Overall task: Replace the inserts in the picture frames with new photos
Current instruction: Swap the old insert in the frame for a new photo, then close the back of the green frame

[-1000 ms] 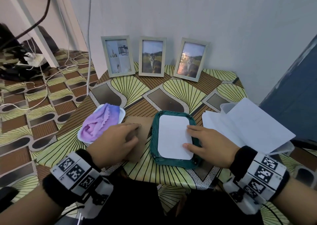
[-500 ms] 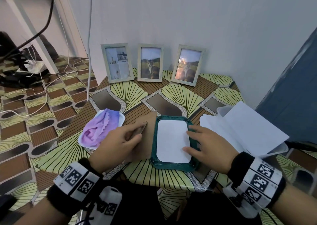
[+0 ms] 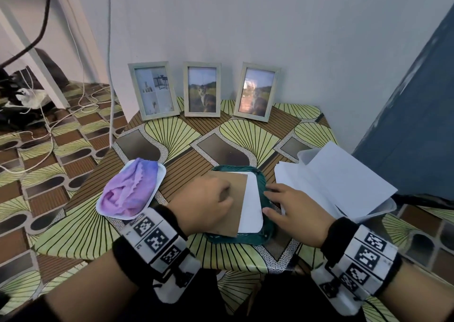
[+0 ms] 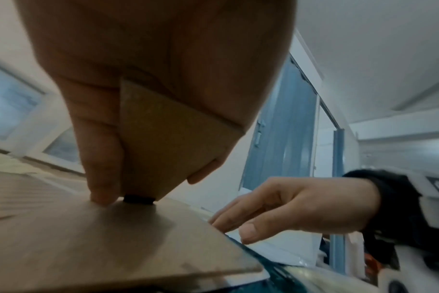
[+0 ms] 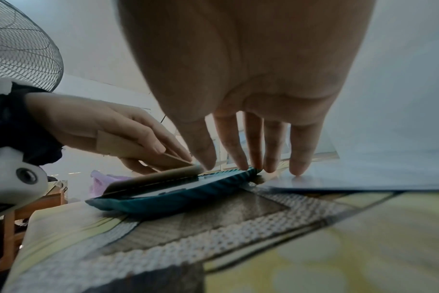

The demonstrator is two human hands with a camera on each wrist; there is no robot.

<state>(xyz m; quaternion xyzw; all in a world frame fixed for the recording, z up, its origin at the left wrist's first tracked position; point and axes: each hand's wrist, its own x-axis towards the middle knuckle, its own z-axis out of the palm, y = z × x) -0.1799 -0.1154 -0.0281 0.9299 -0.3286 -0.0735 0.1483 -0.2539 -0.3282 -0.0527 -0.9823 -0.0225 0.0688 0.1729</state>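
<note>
The left hand [image 3: 204, 201] has its fingers [image 4: 100, 168] curled around the little brown stand flap [image 4: 168, 142] on the brown backing board [image 3: 233, 206]. The thumb is on one side of the flap and the other fingers are on the other side, so the flap is pinched between them. One fingertip presses down on the board. Under these fingers the board lies tilted over the left part of the green frame [image 3: 262, 189], which lies flat on the table [image 3: 81, 235].

The right hand [image 3: 297, 206] has its fingers [image 5: 271, 150] straight and a little spread. They hold nothing. The fingertips touch the right edge of the green frame, and one fingertip rests on the white papers [image 3: 344, 181] just beside it. Between the two hands, a strip of the white insert [image 3: 251, 206] shows inside the frame, next to the board's edge.

Just left of the left hand is a white tray [image 3: 161, 174] with a purple cloth [image 3: 130, 189] on it. Far past the fingers, three picture frames [image 3: 202, 89] stand in a row against the wall.
</note>
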